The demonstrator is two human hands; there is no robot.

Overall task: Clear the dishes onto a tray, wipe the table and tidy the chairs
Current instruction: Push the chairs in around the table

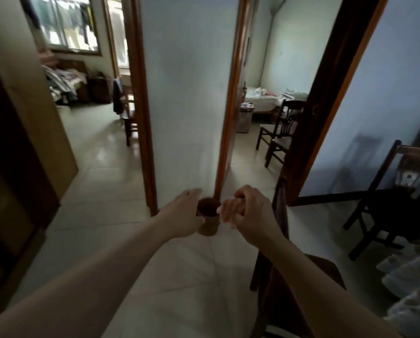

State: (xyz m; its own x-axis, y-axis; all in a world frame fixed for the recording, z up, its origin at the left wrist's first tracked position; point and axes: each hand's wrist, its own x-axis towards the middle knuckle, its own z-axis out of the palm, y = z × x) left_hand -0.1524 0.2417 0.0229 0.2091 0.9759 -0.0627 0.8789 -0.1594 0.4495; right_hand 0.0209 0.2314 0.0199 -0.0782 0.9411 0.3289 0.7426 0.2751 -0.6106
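Brown cup (208, 217) held up in mid-air over the tiled floor (101, 167), in front of the white wall (192, 93) between two doorways. Left hand (187, 215) grasps the cup from its side. Right hand (243, 212) just beside the cup, fingers loosely curled; blurred, can't tell if it touches or holds anything. Dark wooden chair (387, 206) off right, near a patterned cloth (414, 289).

both arms outstretched, left hand (188, 213) gripping, right hand (246, 212) loosely curled
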